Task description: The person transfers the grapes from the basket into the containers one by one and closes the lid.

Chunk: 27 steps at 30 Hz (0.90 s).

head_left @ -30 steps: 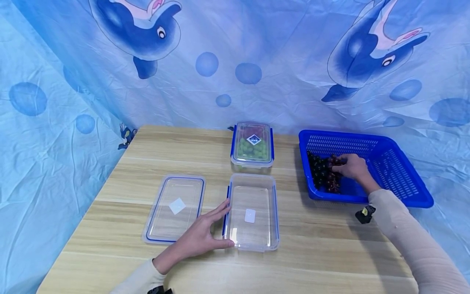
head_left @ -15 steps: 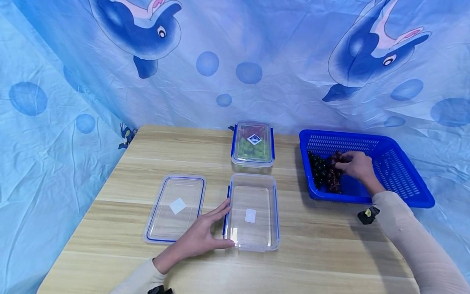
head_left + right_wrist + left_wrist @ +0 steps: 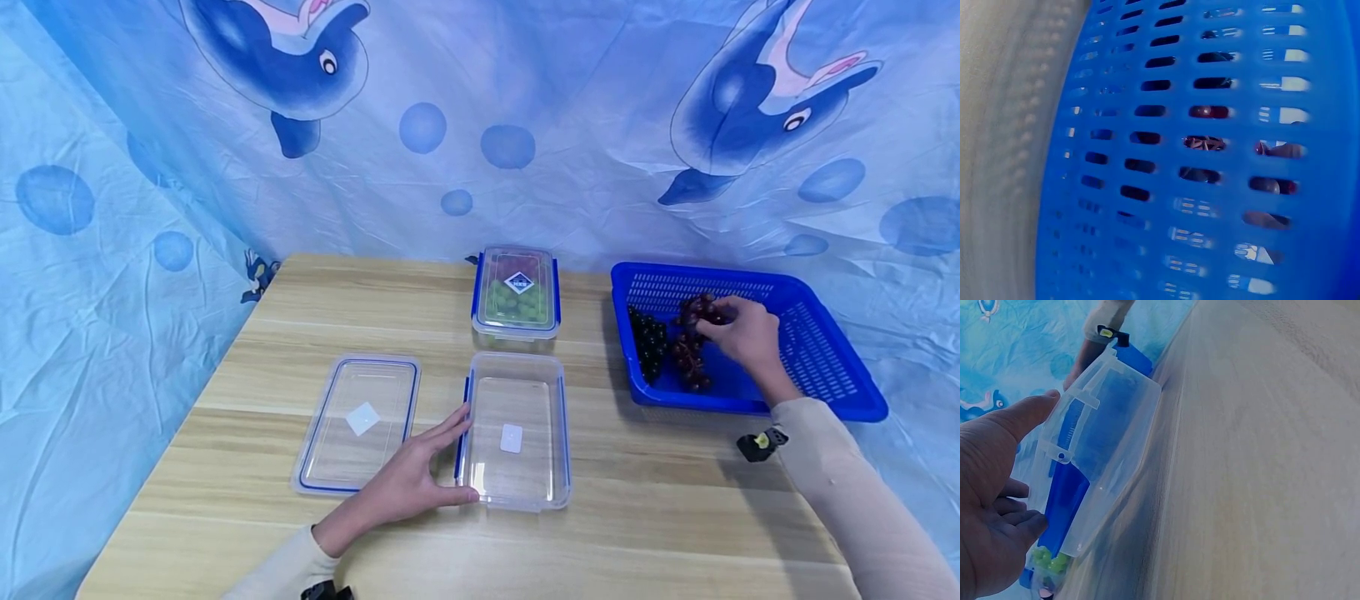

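In the head view my right hand [image 3: 746, 333] pinches the upper end of a bunch of dark red grapes [image 3: 688, 354] inside the blue basket [image 3: 810, 400]. A bunch of black grapes [image 3: 649, 342] lies left of it against the basket wall. My left hand [image 3: 408, 483] rests against the left side and near corner of an open clear container [image 3: 525, 492], thumb and fingers spread. In the left wrist view the thumb touches the container's rim [image 3: 1054, 447]. Only the basket's slotted wall [image 3: 1166, 134] fills the right wrist view, with bits of grapes showing through the slots.
A clear lid [image 3: 352, 454] with a blue seal lies on the wooden table [image 3: 247, 408], left of the container. Behind the container stands a lidded box [image 3: 517, 308] with green and reddish fruit inside. A blue dolphin-print cloth [image 3: 570, 75] hangs behind the table.
My right hand has moved right and slightly away from me, drawing the red grapes apart from the black ones. My left hand and the container have stayed put.
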### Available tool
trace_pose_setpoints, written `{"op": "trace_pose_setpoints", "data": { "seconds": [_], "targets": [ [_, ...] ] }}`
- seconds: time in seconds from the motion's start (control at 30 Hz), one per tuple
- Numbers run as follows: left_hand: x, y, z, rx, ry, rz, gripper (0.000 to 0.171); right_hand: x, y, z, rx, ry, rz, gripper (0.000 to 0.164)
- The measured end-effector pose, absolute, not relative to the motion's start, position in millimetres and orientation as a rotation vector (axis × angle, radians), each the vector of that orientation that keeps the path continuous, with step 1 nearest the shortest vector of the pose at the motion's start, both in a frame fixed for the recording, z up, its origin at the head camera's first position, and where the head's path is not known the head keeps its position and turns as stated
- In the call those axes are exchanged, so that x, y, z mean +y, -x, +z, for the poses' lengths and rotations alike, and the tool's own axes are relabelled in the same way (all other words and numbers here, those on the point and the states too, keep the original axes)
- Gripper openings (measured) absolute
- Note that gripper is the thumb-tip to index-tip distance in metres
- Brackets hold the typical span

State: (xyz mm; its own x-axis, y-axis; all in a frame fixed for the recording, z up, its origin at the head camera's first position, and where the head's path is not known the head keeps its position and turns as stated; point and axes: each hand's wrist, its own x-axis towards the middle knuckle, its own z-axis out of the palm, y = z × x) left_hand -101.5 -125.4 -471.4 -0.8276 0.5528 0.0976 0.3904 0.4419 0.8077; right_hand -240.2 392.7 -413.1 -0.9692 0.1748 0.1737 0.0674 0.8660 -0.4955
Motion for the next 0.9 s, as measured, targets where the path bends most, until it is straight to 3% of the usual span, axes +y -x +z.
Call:
{"op": "trace_pose_setpoints", "data": {
  "seconds": [0.9],
  "targets": [
    [-125, 102, -472, 2.509, -0.828, 1.326, 0.102, 373, 229, -341, -2.533, 0.158, 0.753, 0.048]
  ]
}}
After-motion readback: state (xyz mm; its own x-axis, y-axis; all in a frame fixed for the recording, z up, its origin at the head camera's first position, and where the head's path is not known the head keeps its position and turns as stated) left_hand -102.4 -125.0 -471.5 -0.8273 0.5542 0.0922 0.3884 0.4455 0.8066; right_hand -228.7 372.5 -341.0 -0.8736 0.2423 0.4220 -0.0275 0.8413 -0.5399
